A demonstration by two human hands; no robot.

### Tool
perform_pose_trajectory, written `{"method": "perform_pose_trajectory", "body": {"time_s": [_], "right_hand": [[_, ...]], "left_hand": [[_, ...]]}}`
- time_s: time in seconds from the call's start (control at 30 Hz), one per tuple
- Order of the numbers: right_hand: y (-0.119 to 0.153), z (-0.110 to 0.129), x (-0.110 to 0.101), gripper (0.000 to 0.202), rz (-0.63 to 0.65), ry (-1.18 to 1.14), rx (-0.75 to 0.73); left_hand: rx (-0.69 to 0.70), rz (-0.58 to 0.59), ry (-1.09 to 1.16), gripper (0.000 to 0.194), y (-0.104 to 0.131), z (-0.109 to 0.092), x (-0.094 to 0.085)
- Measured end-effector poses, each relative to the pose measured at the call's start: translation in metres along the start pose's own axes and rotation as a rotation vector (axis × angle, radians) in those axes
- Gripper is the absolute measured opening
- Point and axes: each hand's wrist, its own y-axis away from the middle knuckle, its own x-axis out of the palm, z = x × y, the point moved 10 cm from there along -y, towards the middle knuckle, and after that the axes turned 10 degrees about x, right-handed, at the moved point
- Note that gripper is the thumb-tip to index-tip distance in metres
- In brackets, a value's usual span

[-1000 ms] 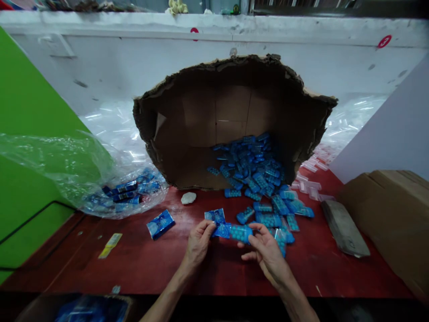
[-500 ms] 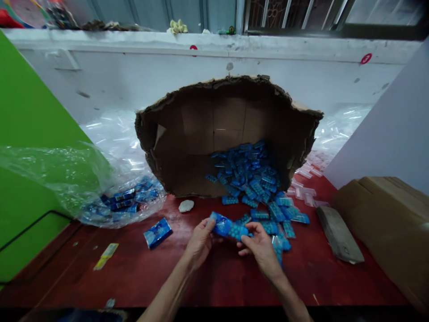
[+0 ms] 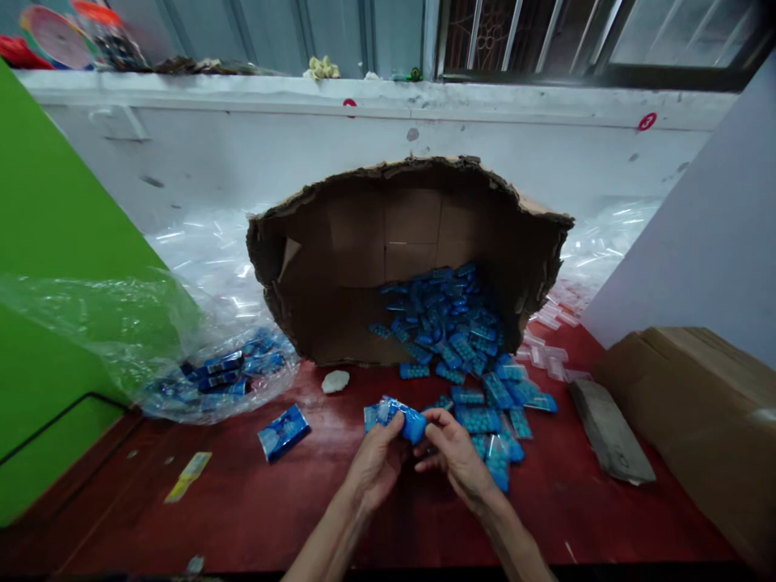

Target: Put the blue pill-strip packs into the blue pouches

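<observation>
Held above the red table is a small blue printed packet [image 3: 397, 411], with a rounded plain-blue end of a case sticking out on its right. My left hand [image 3: 381, 453] is closed around the packet, its thumb on top. The fingertips of my right hand [image 3: 449, 449] pinch at the rounded blue end. A pile of small clear cases with blue ends, filled with blue-green beads [image 3: 478, 420], lies just beyond my right hand. A similar flat blue printed packet [image 3: 284, 432] rests on the table left of my hands.
A torn-edged cardboard box [image 3: 339, 315] lies open towards me, more bead cases spilling from it. Clear plastic bag [image 3: 182, 408] with blue packets stands left. At right are a grey flat block [image 3: 612, 432], a brown carton [image 3: 685, 412] and clear plastic pieces [image 3: 549, 356]. White lump [image 3: 335, 381] sits mid-table.
The bead case has slid leftward into the blue printed packet, so its beads no longer show. My right hand has moved closer to my left. The view has tilted slightly up.
</observation>
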Motion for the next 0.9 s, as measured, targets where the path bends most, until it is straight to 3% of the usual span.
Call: {"method": "perform_pose_trajectory", "body": {"time_s": [0.27,0.43,0.53,0.73,0.9], "right_hand": [[0.000,0.019,0.009,0.042,0.133,0.089,-0.125],[0.004,0.015,0.011,0.045,0.201,0.111,-0.119],[0.005,0.014,0.007,0.048,0.178,0.184,-0.131],[0.004,0.007,0.003,0.046,0.199,0.211,-0.091],[0.005,0.000,0.004,0.045,0.211,0.291,-0.085]], "left_hand": [[-0.006,0.002,0.178,0.008,0.007,0.001,0.005],[-0.033,0.020,0.109,0.008,0.012,0.002,0.007],[-0.049,0.038,0.076,0.011,0.016,0.002,0.011],[-0.058,0.160,0.069,0.014,0.022,0.000,0.025],[0.008,0.085,0.066,0.014,0.017,0.005,0.016]]}}
